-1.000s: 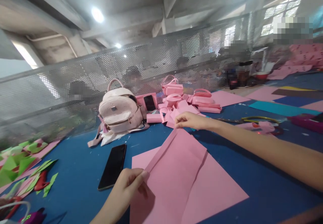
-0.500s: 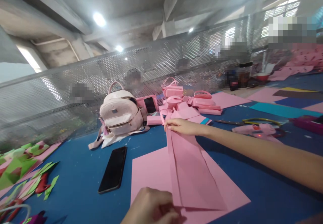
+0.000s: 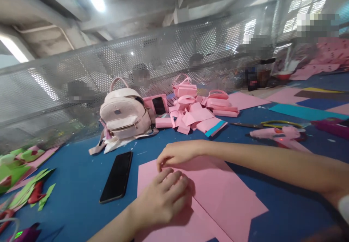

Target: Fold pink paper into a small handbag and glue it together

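Observation:
Pink paper (image 3: 231, 194) lies in overlapping sheets in front of me, a long fold or edge slanting across it to the lower right. My left hand (image 3: 166, 198) rests on the paper with its fingers curled round and pressed together over it. Just beyond, my right hand (image 3: 180, 153) arches over the far left part of the sheets, fingers bent down and tips at the paper. The two hands nearly touch, and the left partly hides what lies between them. A black phone (image 3: 116, 177) lies flat to the left of the paper.
A cream backpack (image 3: 125, 111) stands behind, beside small pink paper bags (image 3: 188, 91) and folded pink pieces (image 3: 196, 116). Scissors (image 3: 267, 125) and a pink glue gun (image 3: 280, 133) lie at right. Green paper scraps (image 3: 24, 193) are at left, along a blue table (image 3: 76, 183).
My right hand has come nearer and left, off the far end of the folded pink paper. My left hand has moved up beside it. The folded piece now lies turned and nearer.

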A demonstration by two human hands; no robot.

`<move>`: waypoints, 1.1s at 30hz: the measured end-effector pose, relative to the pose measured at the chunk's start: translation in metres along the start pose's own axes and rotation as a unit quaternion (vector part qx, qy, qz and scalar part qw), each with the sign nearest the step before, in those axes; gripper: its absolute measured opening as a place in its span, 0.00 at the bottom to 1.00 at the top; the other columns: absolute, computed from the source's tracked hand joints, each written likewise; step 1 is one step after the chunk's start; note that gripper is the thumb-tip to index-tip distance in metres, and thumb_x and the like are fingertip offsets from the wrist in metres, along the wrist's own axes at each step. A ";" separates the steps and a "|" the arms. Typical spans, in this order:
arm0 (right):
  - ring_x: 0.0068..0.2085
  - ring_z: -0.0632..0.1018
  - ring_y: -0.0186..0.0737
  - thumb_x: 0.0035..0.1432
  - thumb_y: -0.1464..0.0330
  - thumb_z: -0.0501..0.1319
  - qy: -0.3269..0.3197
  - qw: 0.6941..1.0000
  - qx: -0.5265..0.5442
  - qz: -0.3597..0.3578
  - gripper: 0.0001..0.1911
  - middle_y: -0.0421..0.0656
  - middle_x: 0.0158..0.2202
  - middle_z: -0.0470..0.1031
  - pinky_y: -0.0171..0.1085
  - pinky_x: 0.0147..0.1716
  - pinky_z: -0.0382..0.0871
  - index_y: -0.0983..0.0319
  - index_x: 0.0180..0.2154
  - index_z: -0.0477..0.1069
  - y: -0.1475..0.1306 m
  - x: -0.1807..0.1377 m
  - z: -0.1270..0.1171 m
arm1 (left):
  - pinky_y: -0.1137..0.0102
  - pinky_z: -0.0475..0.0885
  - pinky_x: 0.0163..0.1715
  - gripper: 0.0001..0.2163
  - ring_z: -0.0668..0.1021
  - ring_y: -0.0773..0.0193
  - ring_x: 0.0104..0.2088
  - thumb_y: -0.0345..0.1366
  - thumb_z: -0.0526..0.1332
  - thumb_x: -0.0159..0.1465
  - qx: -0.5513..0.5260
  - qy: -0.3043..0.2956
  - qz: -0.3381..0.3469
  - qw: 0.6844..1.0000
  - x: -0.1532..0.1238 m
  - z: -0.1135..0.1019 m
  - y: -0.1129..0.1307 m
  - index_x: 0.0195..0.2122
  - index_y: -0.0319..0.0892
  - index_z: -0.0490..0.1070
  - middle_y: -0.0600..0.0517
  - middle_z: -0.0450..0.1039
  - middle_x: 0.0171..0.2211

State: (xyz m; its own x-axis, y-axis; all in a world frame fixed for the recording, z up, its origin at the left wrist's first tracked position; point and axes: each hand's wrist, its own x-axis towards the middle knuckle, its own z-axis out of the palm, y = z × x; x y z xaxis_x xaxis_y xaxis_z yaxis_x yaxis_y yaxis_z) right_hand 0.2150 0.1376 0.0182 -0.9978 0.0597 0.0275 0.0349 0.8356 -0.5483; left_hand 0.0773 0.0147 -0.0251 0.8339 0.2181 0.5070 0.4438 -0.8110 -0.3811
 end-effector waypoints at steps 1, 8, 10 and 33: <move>0.40 0.77 0.34 0.63 0.80 0.54 0.016 1.000 -0.007 -0.002 0.17 0.41 0.42 0.80 0.30 0.40 0.65 0.60 0.45 0.78 -0.001 0.002 0.001 | 0.61 0.75 0.43 0.11 0.80 0.55 0.44 0.29 0.53 0.67 0.007 -0.005 0.018 1.000 -0.001 0.001 -0.002 0.42 0.36 0.75 0.44 0.80 0.42; 0.50 0.76 0.46 0.71 0.69 0.50 0.197 0.965 -0.161 0.061 0.16 0.47 0.49 0.79 0.42 0.49 0.65 0.63 0.51 0.74 -0.024 -0.020 0.007 | 0.63 0.80 0.32 0.17 0.84 0.50 0.38 0.21 0.46 0.62 0.117 -0.054 -0.041 0.991 -0.015 0.007 -0.002 0.43 0.26 0.74 0.37 0.82 0.39; 0.42 0.78 0.46 0.70 0.61 0.52 0.176 0.954 -0.229 0.080 0.17 0.47 0.41 0.82 0.43 0.42 0.68 0.62 0.44 0.77 -0.030 -0.034 0.020 | 0.64 0.79 0.27 0.18 0.85 0.51 0.34 0.19 0.47 0.59 0.149 -0.063 -0.103 0.981 -0.018 0.008 0.000 0.40 0.27 0.75 0.38 0.82 0.36; 0.41 0.81 0.43 0.66 0.80 0.46 0.240 0.821 -0.518 0.004 0.20 0.50 0.42 0.82 0.43 0.42 0.71 0.68 0.46 0.75 -0.004 -0.114 0.070 | 0.65 0.72 0.47 0.20 0.82 0.59 0.46 0.23 0.41 0.69 0.211 -0.110 -0.154 0.959 -0.045 -0.011 0.019 0.47 0.32 0.72 0.46 0.81 0.45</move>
State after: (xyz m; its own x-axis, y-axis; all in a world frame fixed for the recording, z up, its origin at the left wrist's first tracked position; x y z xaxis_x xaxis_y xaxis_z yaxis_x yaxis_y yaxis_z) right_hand 0.3243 0.0893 -0.0413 -0.8689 0.0685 0.4902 0.3189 0.8349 0.4486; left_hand 0.0441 -0.0161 -0.0467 0.6708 0.5590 0.4874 0.7343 -0.4081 -0.5425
